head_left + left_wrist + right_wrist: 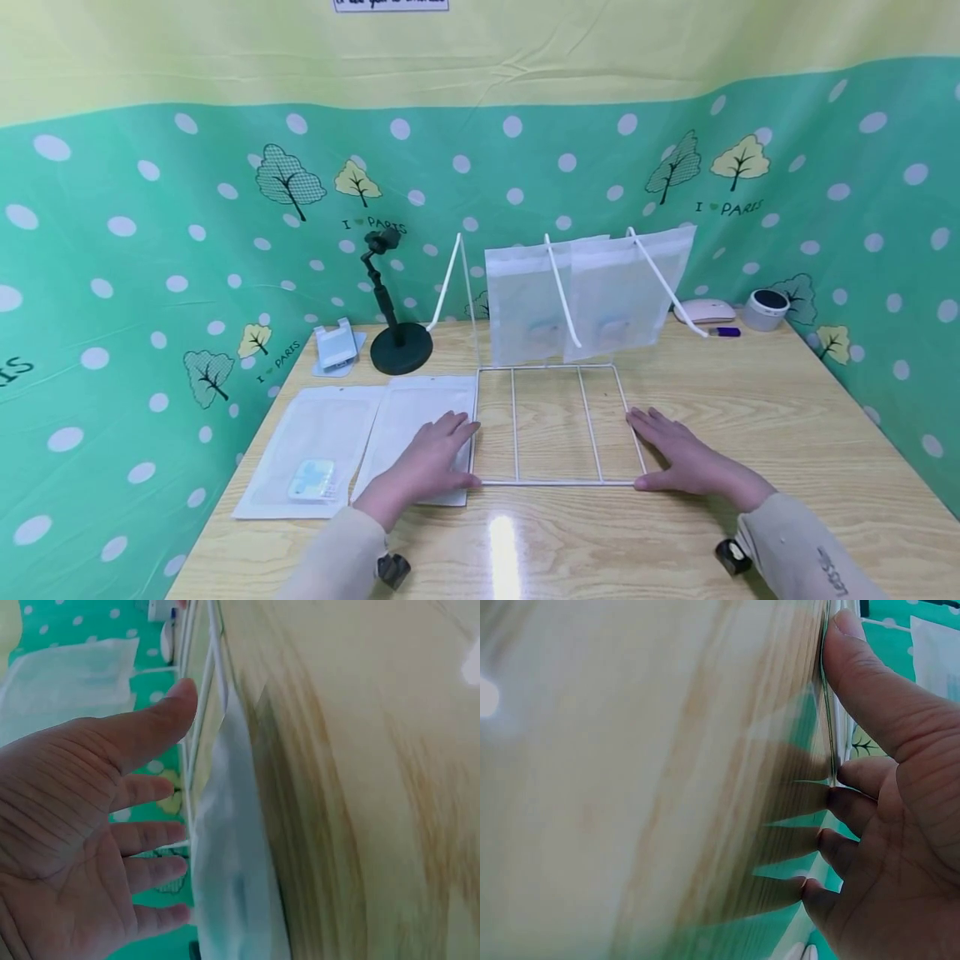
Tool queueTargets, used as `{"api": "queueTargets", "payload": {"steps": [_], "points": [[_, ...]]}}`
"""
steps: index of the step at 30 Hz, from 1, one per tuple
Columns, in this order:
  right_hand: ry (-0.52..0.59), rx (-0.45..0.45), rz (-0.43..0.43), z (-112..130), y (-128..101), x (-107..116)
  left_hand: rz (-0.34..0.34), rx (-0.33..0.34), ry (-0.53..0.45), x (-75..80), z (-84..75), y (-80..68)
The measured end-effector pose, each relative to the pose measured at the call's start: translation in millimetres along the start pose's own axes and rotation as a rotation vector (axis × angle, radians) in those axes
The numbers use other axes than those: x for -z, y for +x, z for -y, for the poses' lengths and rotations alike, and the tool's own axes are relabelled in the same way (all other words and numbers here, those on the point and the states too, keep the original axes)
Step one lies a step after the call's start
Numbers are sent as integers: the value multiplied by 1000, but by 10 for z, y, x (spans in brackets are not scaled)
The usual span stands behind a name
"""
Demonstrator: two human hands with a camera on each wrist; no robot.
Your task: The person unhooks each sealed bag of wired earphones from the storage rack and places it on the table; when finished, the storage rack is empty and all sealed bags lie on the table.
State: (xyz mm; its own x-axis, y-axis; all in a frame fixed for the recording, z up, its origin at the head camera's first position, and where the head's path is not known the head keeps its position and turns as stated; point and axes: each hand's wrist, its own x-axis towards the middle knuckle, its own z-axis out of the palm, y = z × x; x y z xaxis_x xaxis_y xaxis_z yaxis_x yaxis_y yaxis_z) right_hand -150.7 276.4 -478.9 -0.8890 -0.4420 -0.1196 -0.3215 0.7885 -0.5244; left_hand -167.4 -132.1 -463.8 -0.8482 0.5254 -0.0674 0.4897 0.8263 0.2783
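Observation:
A white wire rack [555, 482] stands on the table, its base frame lying flat and its slanted arms rising at the back. My left hand [431, 454] is at the rack's left side, fingers spread and thumb near the front corner, over a white pouch [408, 408]. At the right side, my right hand [686, 457] has its fingertips at the base wire and its thumb by the front corner. The right wrist view shows its fingertips [821, 896] down at the tabletop. Two translucent pouches, one left [521, 292] and one right [630, 287], hang upright among the rack's arms.
Another pouch [322, 417] lies at the left with a blue-and-white item [312, 479] showing. Behind are a pale blue stand [336, 346] and a black round-based holder [401, 348]. A white mouse [705, 311], purple-capped item [724, 332] and white round container [766, 310] sit back right.

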Motion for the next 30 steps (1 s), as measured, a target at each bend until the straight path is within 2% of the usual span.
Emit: {"api": "queueTargets", "payload": {"steps": [4,8,22,30], "points": [[11,-2,3,0,1,-2,49,13,0,-36,-48,23],[6,-3,3,3,-1,3,67,15,22,-70,-53,43],[-6,-1,-2,21,-10,10,75,18,59,-140,-32,76],[-1,1,-4,28,-14,14,80,33,28,-133,-17,93]]}}
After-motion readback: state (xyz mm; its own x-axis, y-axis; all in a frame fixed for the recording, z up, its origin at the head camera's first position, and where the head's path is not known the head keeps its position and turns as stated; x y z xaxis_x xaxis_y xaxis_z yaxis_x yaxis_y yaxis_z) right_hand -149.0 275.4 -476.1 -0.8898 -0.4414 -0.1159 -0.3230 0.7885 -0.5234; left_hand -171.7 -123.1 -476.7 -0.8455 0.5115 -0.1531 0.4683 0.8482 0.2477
